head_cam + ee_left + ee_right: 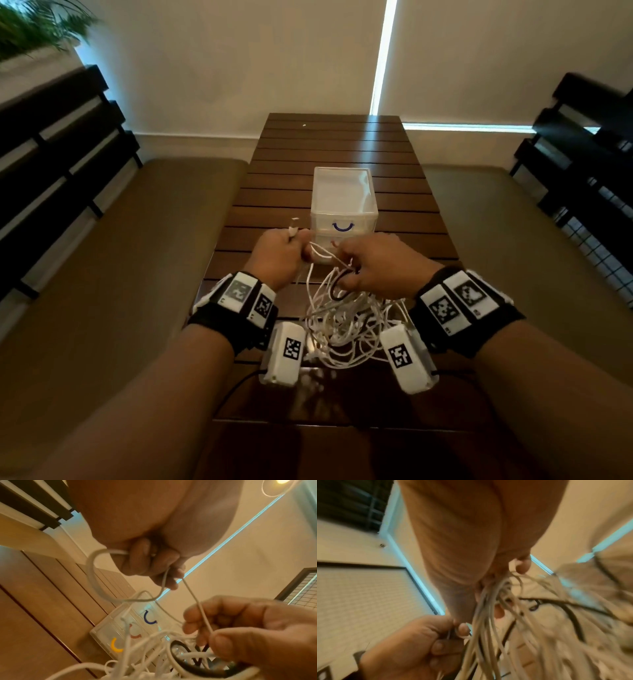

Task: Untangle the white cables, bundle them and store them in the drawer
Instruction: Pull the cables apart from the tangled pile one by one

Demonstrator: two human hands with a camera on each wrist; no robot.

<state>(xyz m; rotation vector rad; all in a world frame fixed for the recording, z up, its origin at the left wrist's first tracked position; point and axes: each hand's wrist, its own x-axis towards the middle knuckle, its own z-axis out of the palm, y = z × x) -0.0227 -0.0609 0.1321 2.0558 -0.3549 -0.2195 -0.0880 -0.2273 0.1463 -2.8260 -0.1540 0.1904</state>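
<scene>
The white cables (346,318) hang as one loose snarl between the two wrists, their lower loops resting on the table (342,144) at about 6 o'clock from the drawer unit (344,202). A black cord (337,294) is threaded through the mass. The left hand (277,255) is curled round one cable end, a plug poking up past its knuckles at 12 o'clock, and the strand runs down to the right hand (373,265), which pinches that strand and gathers several others in its closed fingers.

This looks like the untangling step, still early: one cable is being singled out, nothing is bundled, and the drawers appear closed. The next move likely calls for the left hand to draw its end away toward 9 o'clock while the right hand loosens its hold enough to let the strand slip free without tightening a knot round the black cord.

The table is narrow; its long edges lie close outside each wrist at 3 and 9 o'clock, so hanging loops could slide off. Bare slats stretch beyond the drawer unit toward 12 o'clock. Cushioned benches (120,257) flank both sides.
</scene>
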